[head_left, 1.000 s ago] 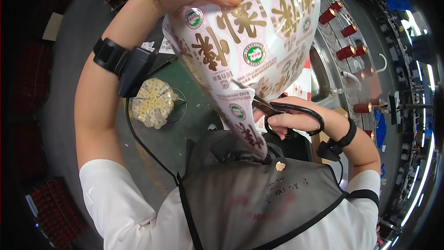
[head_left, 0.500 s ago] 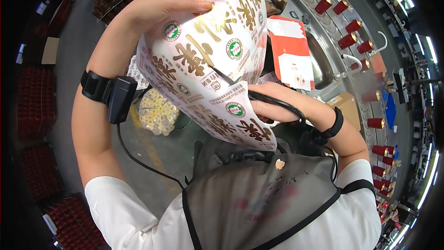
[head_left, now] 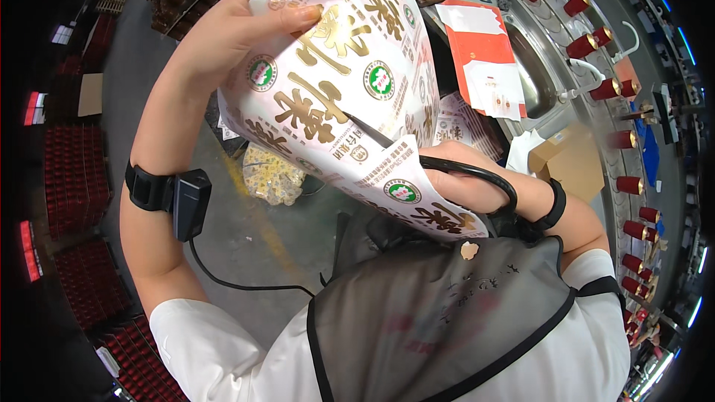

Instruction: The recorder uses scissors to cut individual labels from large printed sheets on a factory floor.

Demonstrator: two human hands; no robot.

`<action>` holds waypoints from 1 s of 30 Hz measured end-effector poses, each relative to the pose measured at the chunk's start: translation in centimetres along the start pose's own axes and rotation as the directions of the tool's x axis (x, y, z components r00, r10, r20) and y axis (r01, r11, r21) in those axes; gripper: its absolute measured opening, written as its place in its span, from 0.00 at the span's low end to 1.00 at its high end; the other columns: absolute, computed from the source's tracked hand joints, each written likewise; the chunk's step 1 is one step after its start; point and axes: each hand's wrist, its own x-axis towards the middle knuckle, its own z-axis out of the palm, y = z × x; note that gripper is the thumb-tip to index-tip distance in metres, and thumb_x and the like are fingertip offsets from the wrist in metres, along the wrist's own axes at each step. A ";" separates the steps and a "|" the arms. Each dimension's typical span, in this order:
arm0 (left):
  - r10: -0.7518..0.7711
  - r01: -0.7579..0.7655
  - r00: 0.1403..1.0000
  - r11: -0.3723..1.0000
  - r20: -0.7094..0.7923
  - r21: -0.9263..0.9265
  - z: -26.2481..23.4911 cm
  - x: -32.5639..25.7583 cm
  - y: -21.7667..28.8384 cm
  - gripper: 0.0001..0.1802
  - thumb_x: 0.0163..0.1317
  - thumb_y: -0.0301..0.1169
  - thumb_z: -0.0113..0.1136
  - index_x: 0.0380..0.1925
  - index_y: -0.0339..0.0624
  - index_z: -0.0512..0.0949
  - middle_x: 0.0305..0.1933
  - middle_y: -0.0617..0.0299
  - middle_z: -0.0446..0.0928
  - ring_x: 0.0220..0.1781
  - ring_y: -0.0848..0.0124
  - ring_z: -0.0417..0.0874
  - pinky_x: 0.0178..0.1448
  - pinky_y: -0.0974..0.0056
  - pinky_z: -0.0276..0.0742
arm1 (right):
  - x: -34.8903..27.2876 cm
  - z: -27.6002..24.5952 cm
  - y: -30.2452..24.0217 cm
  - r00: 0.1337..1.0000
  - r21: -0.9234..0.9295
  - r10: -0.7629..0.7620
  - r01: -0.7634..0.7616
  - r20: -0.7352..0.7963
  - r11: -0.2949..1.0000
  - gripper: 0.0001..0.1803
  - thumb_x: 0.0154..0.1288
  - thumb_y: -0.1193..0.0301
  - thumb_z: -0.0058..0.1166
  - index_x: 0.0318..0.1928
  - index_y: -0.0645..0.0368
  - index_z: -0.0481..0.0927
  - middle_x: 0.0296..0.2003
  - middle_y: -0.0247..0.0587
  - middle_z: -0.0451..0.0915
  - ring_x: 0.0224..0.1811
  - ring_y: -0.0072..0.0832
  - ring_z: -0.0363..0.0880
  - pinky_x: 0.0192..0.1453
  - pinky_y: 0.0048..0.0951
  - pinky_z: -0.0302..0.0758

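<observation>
A large white sheet of gold-printed labels with green round emblems (head_left: 328, 93) curves in front of me. My left hand (head_left: 231, 39) grips its upper left edge, thumb on the printed face and fingers behind it. Into the lower part of the sheet reach the scissors (head_left: 374, 134), one blade lying over the print. Their black handle loops around my right hand (head_left: 473, 179), which is closed on them. A flap of the sheet hangs below the blades, over part of that hand. The other blade is hidden behind the sheet.
A red and white envelope-like packet (head_left: 488, 59) lies beside the metal sink (head_left: 532, 67) on the right. Farther right, red cylinders with gold rims (head_left: 582, 46) line a conveyor. A cardboard box (head_left: 570, 160) stands near my right forearm. Below the sheet sits a clear bag of yellowish pieces (head_left: 272, 175).
The sheet's lower flap and my right hand with the scissors sit farther right in the picture. My left hand keeps its grip, slightly lower and farther left. The surroundings have shifted with the view.
</observation>
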 end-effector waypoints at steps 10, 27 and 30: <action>0.103 -0.102 0.989 0.995 -0.110 0.016 -1.3 1.2 0.1 0.17 0.63 0.32 0.59 0.48 0.32 0.75 0.44 0.57 0.81 0.43 0.75 0.82 0.46 0.69 0.78 | 0.2 0.2 -1.1 0.981 0.351 0.018 0.052 -0.192 0.935 0.15 0.70 0.68 0.46 0.48 0.69 0.75 0.35 0.36 0.81 0.35 0.15 0.73 0.41 0.22 0.72; 0.111 -0.141 0.963 0.984 -0.246 -0.106 2.9 0.5 3.3 0.19 0.59 0.32 0.64 0.47 0.32 0.76 0.42 0.57 0.81 0.42 0.72 0.82 0.48 0.68 0.76 | -3.5 -0.6 -2.2 0.975 0.555 0.095 0.033 -0.200 0.832 0.13 0.69 0.70 0.49 0.47 0.67 0.76 0.38 0.28 0.78 0.38 0.11 0.70 0.41 0.18 0.71; 0.042 -0.074 0.969 0.990 -0.245 -0.123 3.5 0.9 3.9 0.20 0.59 0.31 0.63 0.49 0.30 0.75 0.45 0.54 0.80 0.44 0.71 0.82 0.49 0.67 0.77 | -3.6 -1.9 -1.9 0.986 0.565 0.081 0.015 -0.145 0.825 0.13 0.70 0.69 0.48 0.47 0.67 0.76 0.38 0.29 0.78 0.38 0.11 0.70 0.41 0.18 0.71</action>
